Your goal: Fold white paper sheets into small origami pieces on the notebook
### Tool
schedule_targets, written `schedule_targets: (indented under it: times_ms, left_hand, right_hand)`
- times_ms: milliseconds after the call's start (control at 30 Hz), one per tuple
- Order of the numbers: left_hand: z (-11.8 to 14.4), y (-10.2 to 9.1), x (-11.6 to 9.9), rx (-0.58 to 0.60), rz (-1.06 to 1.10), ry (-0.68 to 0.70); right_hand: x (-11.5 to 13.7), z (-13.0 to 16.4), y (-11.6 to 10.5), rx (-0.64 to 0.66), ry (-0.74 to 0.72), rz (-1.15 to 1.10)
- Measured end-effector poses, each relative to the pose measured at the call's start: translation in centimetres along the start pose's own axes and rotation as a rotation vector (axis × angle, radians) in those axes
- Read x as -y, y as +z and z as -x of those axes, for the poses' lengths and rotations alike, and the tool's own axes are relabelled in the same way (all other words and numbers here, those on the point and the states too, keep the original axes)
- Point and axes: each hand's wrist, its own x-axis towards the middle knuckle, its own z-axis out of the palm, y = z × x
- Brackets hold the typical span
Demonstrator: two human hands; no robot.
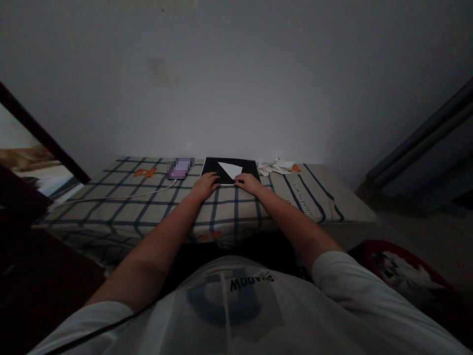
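A black board (248,167) lies on the checked cloth at the far side of the surface. On it rests a white paper triangle (231,169) with one corner pointing toward me. My left hand (205,186) lies flat at the board's near left edge, fingers touching the paper's lower tip. At the board's near right edge my right hand (248,183) rests with fingers spread toward the paper. Neither hand grips anything.
A phone (180,168) with a white cable (140,194) lies left of the board. Crumpled white paper (275,166) sits to the right. The checked cloth (121,204) covers a low surface against a wall. A red basket (402,268) stands at the lower right.
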Motion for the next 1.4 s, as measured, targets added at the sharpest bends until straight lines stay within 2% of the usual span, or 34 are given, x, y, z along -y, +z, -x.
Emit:
schedule_targets:
  times_ms: [200,667,900,1133,1300,1333,1400]
  left_hand:
    - [-0.1,-0.1,-0.1,0.053,0.030,-0.028]
    - [0.3,-0.6,-0.5,0.044,0.045,-0.071]
    - [0.5,-0.8,-0.7,0.015,0.136,-0.116]
    - [0.3,-1.8,-1.4,-0.054,0.368,-0.170]
    - [-2.2,-1.2,-2.1,-0.089,0.659,-0.331]
    - [-3.0,-0.9,-2.3,-0.079,0.728,-0.375]
    - [-4.7,-0.5,-2.6,-0.059,0.858,-0.446]
  right_hand:
    - [0.1,0.2,-0.3,0.025,-0.029,0.006]
    - [0.6,1.2,-1.1,0.062,-0.072,-0.019]
    - [0.6,1.4,-1.1,0.025,-0.043,-0.072]
    - [0.2,1.2,-1.2,-0.087,0.052,-0.135]
    - [0.9,0.4,-1.2,-0.246,0.083,-0.194]
    - [1.1,0.2,-1.2,-0.280,0.060,-0.216]
    - [1.5,-0.3,-1.3,-0.254,-0.056,-0.201]
